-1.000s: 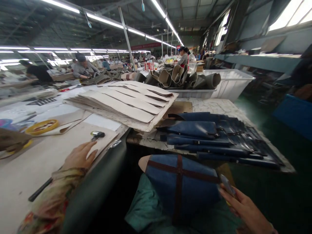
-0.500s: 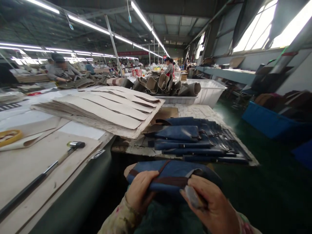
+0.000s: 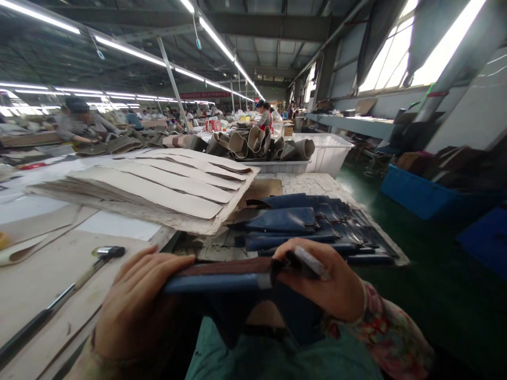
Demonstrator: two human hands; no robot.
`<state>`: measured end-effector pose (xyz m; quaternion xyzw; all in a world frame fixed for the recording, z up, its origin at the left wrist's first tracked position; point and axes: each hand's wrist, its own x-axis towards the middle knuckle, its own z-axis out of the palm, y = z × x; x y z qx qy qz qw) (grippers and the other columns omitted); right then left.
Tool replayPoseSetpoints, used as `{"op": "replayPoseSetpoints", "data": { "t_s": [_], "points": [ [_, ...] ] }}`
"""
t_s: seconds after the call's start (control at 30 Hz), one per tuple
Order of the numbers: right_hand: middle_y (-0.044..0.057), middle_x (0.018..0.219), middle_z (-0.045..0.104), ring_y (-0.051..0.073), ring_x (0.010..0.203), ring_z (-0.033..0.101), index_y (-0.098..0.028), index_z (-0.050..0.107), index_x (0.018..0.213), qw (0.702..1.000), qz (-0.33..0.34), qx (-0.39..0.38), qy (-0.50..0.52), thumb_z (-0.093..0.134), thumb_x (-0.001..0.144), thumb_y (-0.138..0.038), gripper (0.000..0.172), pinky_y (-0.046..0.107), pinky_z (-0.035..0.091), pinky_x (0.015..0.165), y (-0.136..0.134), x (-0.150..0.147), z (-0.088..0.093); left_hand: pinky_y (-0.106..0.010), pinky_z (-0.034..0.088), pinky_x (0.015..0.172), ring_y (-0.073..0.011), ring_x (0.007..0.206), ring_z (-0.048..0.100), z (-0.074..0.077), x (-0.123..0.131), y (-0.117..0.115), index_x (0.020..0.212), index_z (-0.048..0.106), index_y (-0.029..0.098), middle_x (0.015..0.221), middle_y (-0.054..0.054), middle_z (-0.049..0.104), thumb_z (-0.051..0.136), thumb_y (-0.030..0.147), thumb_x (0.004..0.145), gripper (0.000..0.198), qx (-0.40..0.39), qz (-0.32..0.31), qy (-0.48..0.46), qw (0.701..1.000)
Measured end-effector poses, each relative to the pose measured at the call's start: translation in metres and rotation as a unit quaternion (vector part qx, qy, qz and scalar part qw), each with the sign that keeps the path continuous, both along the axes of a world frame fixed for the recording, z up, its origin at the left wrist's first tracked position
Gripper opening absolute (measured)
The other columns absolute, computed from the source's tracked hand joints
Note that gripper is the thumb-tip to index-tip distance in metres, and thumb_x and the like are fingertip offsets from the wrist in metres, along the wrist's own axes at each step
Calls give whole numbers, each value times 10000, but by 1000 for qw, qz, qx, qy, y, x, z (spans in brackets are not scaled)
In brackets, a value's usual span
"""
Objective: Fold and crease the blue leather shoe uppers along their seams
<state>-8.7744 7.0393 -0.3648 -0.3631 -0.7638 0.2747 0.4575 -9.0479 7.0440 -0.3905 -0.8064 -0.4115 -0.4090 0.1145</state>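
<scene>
While half a second ago the blue piece (image 3: 216, 285) lay flatter over the lap with its crossed brown bands facing up, it is now raised and turned nearly edge-on, one brown band (image 3: 233, 265) running along its upper side. The left hand (image 3: 138, 303), which a second ago rested on the bench (image 3: 27, 269), now lies over the piece's left end.

Counted out, there is one blue piece between the two hands, one hammer (image 3: 109, 252) lying on the bench at left, two white bins (image 3: 332, 153) beyond and one blue bin (image 3: 420, 195) on the floor at right. Four pale strips (image 3: 158, 189) top the stack ahead; the pile of dark blue pieces (image 3: 283, 219) overlaps too much to count.

The left hand's fingers are straightened and slightly apart; its thumb and palm are hidden, so I cannot tell whether it clamps the piece. The right hand (image 3: 322, 279) is curled tight round a small pale tool (image 3: 311, 262) and touches the piece's right end. The piece is held above the green-clad lap (image 3: 277, 356).
</scene>
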Motion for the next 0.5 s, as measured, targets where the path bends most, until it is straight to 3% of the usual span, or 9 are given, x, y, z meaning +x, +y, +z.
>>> {"op": "replayPoseSetpoints", "data": {
  "t_s": [0.1,0.2,0.27,0.37,0.43,0.5],
  "points": [
    [-32,694,628,95,637,586,-199,610,754,997,-56,55,28,613,720,-234,50,196,494,603,15,1,30,-470,363,977,-247,1013,529,13,22,3,1226,461,289,1161,-34,547,589,277,734,509,112,57,-56,991],
    [-29,726,636,121,698,594,-194,627,773,993,-95,70,27,618,711,-267,96,245,498,676,46,1,44,-487,334,1015,-252,1127,457,2,40,6,1291,374,337,1268,-16,459,579,211,747,596,108,61,-90,988],
    [-16,751,639,135,726,591,-169,627,825,994,-94,31,38,611,712,-305,177,283,496,716,69,-3,37,-504,294,1039,-255,1169,422,-20,44,12,1294,362,341,1274,-18,449,531,201,783,556,60,48,-78,994],
    [-8,764,638,129,722,582,-143,615,871,994,-64,-43,77,588,720,-323,236,287,489,721,96,-23,9,-504,298,1036,-269,1220,368,-67,29,28,1318,315,298,1333,-60,376,510,246,808,548,-29,80,-104,991],
    [-13,729,622,113,690,565,-137,608,836,994,-34,-53,92,573,727,-315,212,259,479,692,104,-44,-8,-521,315,1018,-301,1252,319,-103,7,38,1344,260,258,1367,-106,315,541,329,791,624,-94,135,-163,973],
    [-17,690,589,99,660,540,-135,593,790,994,2,-28,105,564,735,-309,185,237,467,662,104,-66,-13,-534,392,946,-338,1241,331,-135,-19,43,1356,218,229,1349,-153,325,543,409,780,685,-160,185,-243,939]
  ]
}}
